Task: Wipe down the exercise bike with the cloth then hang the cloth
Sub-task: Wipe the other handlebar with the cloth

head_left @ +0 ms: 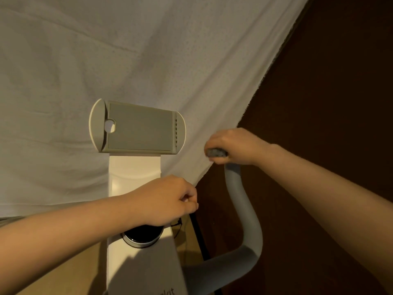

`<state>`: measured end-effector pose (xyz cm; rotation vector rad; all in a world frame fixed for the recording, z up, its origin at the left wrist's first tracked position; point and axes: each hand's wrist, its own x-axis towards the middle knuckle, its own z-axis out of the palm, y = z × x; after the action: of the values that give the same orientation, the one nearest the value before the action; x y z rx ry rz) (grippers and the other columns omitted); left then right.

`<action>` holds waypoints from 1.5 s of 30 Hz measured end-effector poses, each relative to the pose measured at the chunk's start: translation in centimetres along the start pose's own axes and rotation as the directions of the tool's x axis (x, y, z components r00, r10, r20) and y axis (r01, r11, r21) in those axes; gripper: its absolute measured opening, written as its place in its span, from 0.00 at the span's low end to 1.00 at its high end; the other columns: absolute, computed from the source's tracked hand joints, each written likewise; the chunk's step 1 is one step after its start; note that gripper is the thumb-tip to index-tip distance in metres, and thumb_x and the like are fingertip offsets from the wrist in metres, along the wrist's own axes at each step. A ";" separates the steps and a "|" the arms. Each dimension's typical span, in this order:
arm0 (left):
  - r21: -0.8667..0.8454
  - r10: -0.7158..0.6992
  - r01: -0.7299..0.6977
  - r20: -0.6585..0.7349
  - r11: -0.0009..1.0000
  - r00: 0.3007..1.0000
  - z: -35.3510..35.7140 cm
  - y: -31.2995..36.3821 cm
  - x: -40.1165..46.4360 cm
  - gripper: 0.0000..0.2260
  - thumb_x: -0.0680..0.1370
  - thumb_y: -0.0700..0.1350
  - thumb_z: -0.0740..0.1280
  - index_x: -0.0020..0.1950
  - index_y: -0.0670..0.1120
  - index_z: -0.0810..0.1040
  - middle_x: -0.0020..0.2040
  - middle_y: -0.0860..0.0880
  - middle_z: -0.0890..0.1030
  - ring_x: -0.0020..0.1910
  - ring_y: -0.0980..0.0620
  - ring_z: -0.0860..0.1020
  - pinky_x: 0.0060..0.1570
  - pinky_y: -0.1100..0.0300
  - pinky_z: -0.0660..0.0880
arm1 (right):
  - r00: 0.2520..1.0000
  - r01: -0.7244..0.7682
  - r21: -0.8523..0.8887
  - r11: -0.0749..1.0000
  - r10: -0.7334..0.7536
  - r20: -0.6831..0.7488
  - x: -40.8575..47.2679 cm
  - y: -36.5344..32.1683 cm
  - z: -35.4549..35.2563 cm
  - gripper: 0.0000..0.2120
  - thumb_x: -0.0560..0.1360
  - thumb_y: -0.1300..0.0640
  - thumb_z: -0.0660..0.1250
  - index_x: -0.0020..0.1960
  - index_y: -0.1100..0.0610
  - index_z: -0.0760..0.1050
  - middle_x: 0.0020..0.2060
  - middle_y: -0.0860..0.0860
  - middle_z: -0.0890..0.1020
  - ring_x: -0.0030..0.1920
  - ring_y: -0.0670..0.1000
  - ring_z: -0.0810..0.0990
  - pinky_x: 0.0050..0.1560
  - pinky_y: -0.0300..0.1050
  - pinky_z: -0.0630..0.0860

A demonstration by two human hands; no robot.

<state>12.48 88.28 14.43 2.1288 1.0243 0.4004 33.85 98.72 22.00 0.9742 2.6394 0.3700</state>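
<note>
Pinching the cloth (148,60) edge, both hands' fingers curl: left hand (168,199), right hand (231,145).

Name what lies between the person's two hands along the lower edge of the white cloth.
In the head view only a taut stretch of the white cloth's edge runs from the left hand to the right hand; nothing else shows.

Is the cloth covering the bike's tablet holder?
No, the tablet holder stands bare in front of the cloth, which both hands hold by its edge.
</note>
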 end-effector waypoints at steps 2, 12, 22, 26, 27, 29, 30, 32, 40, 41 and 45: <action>0.004 -0.005 0.005 0.002 1.000 1.000 0.0 0.0 0.0 0.10 0.79 0.49 0.64 0.47 0.46 0.82 0.42 0.47 0.83 0.41 0.51 0.80 0.47 0.54 0.77 | 0.998 0.042 0.004 0.999 -0.042 0.040 -0.1 -0.2 0.2 0.08 0.75 0.47 0.67 0.48 0.50 0.77 0.44 0.46 0.79 0.46 0.47 0.78 0.40 0.44 0.74; 0.018 0.000 0.000 -0.014 1.000 1.000 0.1 0.1 -0.1 0.10 0.79 0.49 0.64 0.46 0.47 0.82 0.41 0.48 0.83 0.39 0.53 0.79 0.43 0.57 0.75 | 0.943 0.132 0.082 0.988 -0.151 0.297 -0.2 -2.6 0.5 0.11 0.76 0.45 0.67 0.38 0.49 0.72 0.35 0.45 0.77 0.36 0.45 0.74 0.39 0.46 0.73; 0.026 0.004 -0.004 -0.014 1.000 1.000 0.0 0.0 0.0 0.09 0.79 0.49 0.64 0.45 0.47 0.82 0.39 0.48 0.83 0.37 0.53 0.78 0.39 0.61 0.73 | 0.991 0.106 0.040 0.994 -0.109 0.083 -1.6 -2.8 1.6 0.09 0.77 0.47 0.65 0.47 0.52 0.79 0.41 0.47 0.81 0.43 0.46 0.78 0.40 0.46 0.75; 0.010 0.003 -0.003 -0.015 1.000 1.000 0.2 -0.1 0.2 0.08 0.78 0.48 0.65 0.44 0.48 0.82 0.39 0.49 0.83 0.37 0.53 0.78 0.39 0.60 0.73 | 0.989 0.129 0.075 0.989 -0.133 0.059 -3.2 -3.5 3.2 0.06 0.75 0.51 0.68 0.48 0.53 0.80 0.44 0.47 0.81 0.47 0.47 0.78 0.44 0.50 0.78; 0.005 0.004 -0.004 -0.014 1.000 1.000 0.2 -0.1 0.1 0.08 0.78 0.48 0.64 0.45 0.48 0.82 0.39 0.49 0.83 0.37 0.53 0.78 0.38 0.62 0.72 | 0.976 0.161 0.087 0.983 -0.172 0.132 -3.5 -4.4 3.7 0.07 0.76 0.50 0.67 0.48 0.52 0.79 0.44 0.47 0.81 0.47 0.48 0.78 0.44 0.50 0.78; 0.010 0.002 -0.002 -0.014 1.000 1.000 0.2 -0.1 0.1 0.09 0.79 0.48 0.64 0.45 0.48 0.82 0.39 0.49 0.83 0.37 0.54 0.78 0.37 0.64 0.71 | 0.982 0.131 0.102 0.986 -0.143 0.120 -3.9 -4.5 3.5 0.08 0.76 0.49 0.66 0.50 0.52 0.80 0.47 0.47 0.82 0.49 0.47 0.79 0.44 0.50 0.78; 0.013 -0.003 0.003 -0.013 1.000 1.000 0.1 -0.1 0.1 0.09 0.79 0.49 0.64 0.45 0.48 0.82 0.40 0.49 0.83 0.37 0.54 0.79 0.37 0.64 0.72 | 0.993 0.104 0.109 0.989 -0.110 0.048 -4.3 -4.1 3.2 0.08 0.77 0.49 0.66 0.51 0.51 0.80 0.48 0.46 0.82 0.51 0.47 0.79 0.45 0.48 0.78; 0.013 -0.005 0.005 -0.003 1.000 1.000 0.1 0.0 0.1 0.09 0.79 0.48 0.64 0.46 0.47 0.82 0.40 0.49 0.83 0.38 0.53 0.79 0.40 0.61 0.74 | 0.997 0.066 0.153 0.986 -0.062 -0.035 -5.7 -4.4 3.1 0.08 0.77 0.49 0.66 0.52 0.51 0.80 0.50 0.45 0.82 0.52 0.45 0.78 0.48 0.47 0.78; 0.023 0.013 -0.013 0.021 1.000 1.000 0.1 0.2 -0.2 0.09 0.79 0.48 0.64 0.45 0.47 0.82 0.41 0.47 0.83 0.40 0.51 0.80 0.47 0.50 0.78 | 0.989 -0.146 0.393 0.908 0.140 0.046 -8.7 -8.0 2.7 0.11 0.77 0.44 0.65 0.53 0.49 0.80 0.48 0.43 0.82 0.48 0.43 0.79 0.48 0.49 0.77; 0.001 0.019 -0.019 0.020 1.000 1.000 0.1 0.3 -0.3 0.09 0.79 0.47 0.64 0.45 0.47 0.82 0.41 0.46 0.83 0.40 0.50 0.80 0.47 0.49 0.78 | 0.989 -0.149 0.394 0.907 0.127 0.082 -9.3 -9.0 3.2 0.10 0.77 0.45 0.65 0.53 0.49 0.80 0.48 0.43 0.82 0.48 0.43 0.79 0.48 0.48 0.77; -0.040 0.031 -0.030 0.020 0.999 0.999 -0.1 0.7 -0.5 0.08 0.79 0.46 0.64 0.45 0.49 0.82 0.42 0.46 0.83 0.42 0.49 0.81 0.51 0.48 0.78 | 0.964 -0.264 0.465 0.845 0.234 0.124 -11.0 -11.3 2.9 0.12 0.77 0.42 0.64 0.53 0.47 0.80 0.47 0.42 0.82 0.46 0.42 0.80 0.46 0.48 0.77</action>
<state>12.52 87.69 15.08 2.1114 0.9659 0.4095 36.24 83.51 17.61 1.4602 2.5989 -0.2810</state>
